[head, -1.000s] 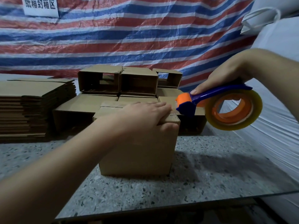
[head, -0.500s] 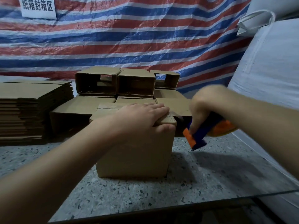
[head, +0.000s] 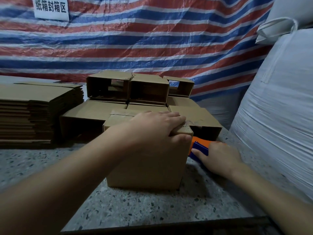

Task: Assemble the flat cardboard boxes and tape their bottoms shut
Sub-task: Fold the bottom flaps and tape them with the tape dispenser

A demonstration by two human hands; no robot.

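A small cardboard box stands on the speckled table, its closed flaps facing up. My left hand lies flat on top of it, fingers over the right edge and thumb down the front face. My right hand grips the blue and orange tape dispenser and holds it against the box's right side, low near the table. The tape roll itself is hidden behind my hand.
A stack of flat cardboard blanks sits at the left. Several assembled boxes are piled behind the one I hold. A large white sack stands at the right. A striped tarp hangs behind.
My right hand has brought the tape dispenser down from above the box's right end to its right side near the table. My left hand has stayed on the box top.
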